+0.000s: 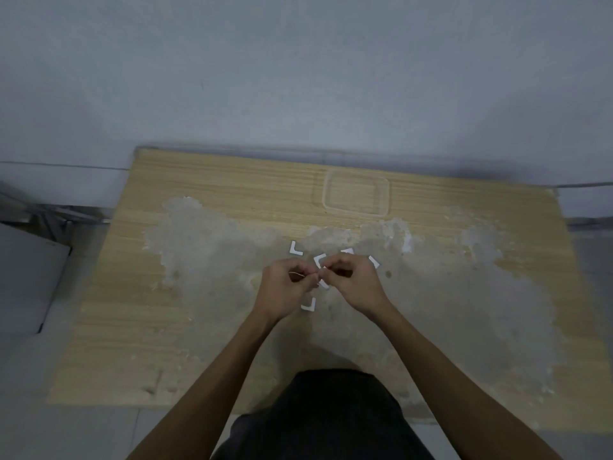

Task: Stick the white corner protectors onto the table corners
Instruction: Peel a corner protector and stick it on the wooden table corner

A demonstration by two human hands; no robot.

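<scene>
While white L-shaped plastic corner protectors lie on the worn wooden surface, your left hand and right hand together pinch one small white corner protector (mostly hidden).

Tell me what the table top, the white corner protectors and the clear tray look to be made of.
Table top: likely wood-grain laminate, matte; the printed layer has peeled off to grey board.
White corner protectors: thin, matte L-shaped pieces, probably plastic or foam; too small to tell.
Clear tray: transparent plastic, it seems, with glossy rounded rim.
</scene>
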